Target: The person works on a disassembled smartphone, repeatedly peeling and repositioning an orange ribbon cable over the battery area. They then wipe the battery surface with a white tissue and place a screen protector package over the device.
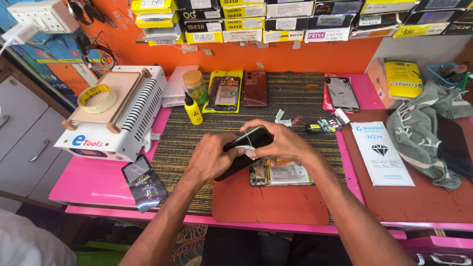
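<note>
Hands working a thin strip along a dark phone panel

Both of our hands meet over the middle of the tabletop (98, 182), closed around a dark phone panel (246, 143) that we hold tilted just above the orange mat (271, 202). Our left hand (212, 157) grips the lower end of the panel from the side. Our right hand (283, 143) curls over the upper end, and its fingers pinch a small pale strip (248, 151) against the panel's face. We cannot tell whether the strip is tape or a tab.

Directly beneath the hands, an opened phone body (281, 175) lies flat on the mat, its battery and inner parts facing up. We judge that we are at the stage of peeling or seating something thin on the panel, with the panel kept apart from the body below. The next move, as we read it, calls for a steady pinch and a slow, even pull, while the left hand keeps the panel from twisting.

Farther back on the striped mat (295, 98) sit a yellow squeeze bottle (193, 109), another opened phone on a yellow sheet (225, 92) and a dark red phone back (255, 88). A white heating machine (116, 111) carrying a roll of tape (97, 97) stands to the left. A grey cloth (423, 128) lies to the right.
</note>
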